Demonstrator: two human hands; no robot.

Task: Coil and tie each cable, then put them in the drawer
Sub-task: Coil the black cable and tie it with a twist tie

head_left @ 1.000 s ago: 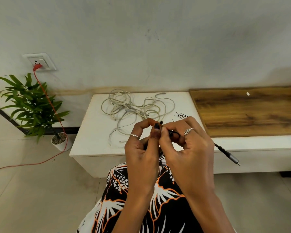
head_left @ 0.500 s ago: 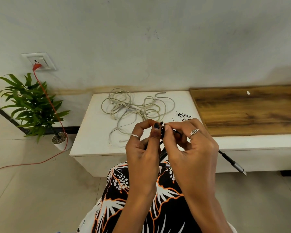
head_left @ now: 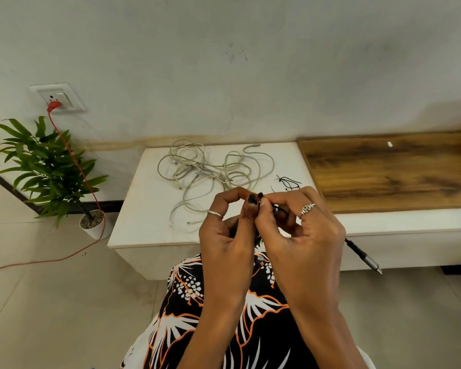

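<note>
Left hand (head_left: 225,235), right hand (head_left: 301,235) raised, fingertips pinched together

Soft, even daylight, faint shadow at the wall's (head_left: 250,62) right, wide-angle bending at edges.

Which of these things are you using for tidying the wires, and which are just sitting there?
For the job:
- black cable, held by left hand and right hand
- tangled grey cables on the white table
- black ties beside them

Just there:
- potted plant on the floor
- red cord plugged into the wall socket
- wooden board
</note>
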